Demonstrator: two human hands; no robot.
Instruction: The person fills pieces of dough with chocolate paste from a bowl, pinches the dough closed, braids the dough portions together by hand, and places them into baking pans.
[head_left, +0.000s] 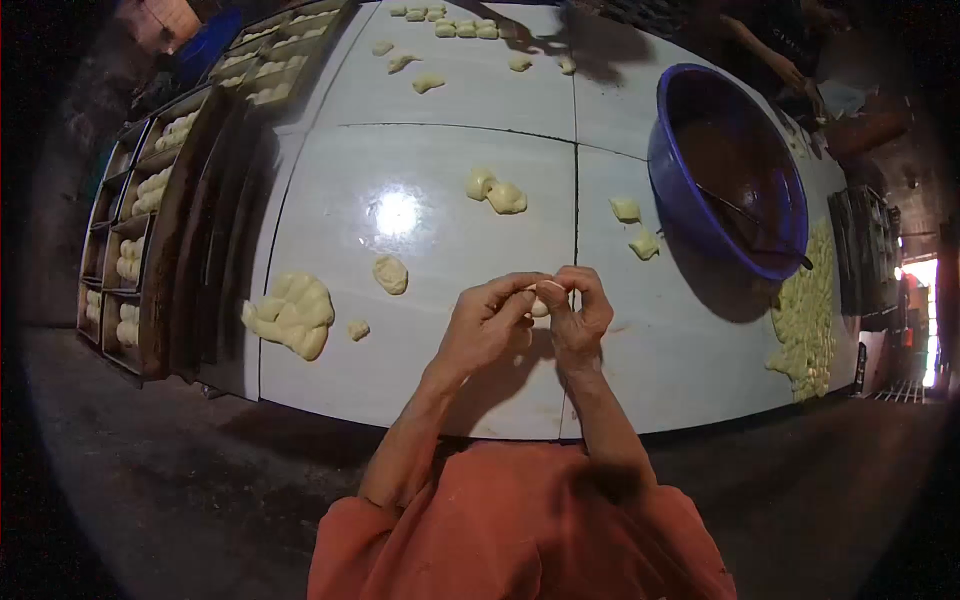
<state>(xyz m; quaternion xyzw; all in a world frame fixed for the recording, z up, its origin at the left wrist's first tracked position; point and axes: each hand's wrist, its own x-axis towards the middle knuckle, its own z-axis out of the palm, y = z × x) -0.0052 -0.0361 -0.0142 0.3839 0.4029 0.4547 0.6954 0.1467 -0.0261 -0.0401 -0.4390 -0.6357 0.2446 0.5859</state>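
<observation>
Both my hands meet just above the near part of the white tiled table (pixel 470 370). Between their fingertips is a small piece of dough (pixel 541 307), mostly hidden. My left hand (pixel 488 318) pinches it from the left, and my right hand (pixel 581 318) grips it from the right with curled fingers. To the left of them lie a round dough piece (pixel 390 274), a tiny dough scrap (pixel 358 329) and a large lump of dough (pixel 294 314). Beyond my hands two joined dough pieces (pixel 497 191) rest on the tiles.
A purple basin (pixel 655 165) with brown contents and a stick stands at the right. Beside it are two dough bits (pixel 634 222) and a spread dough mass (pixel 805 320). Wooden trays (pixel 150 300) of dough line the left. Another person's arm (pixel 765 55) reaches in at the far right.
</observation>
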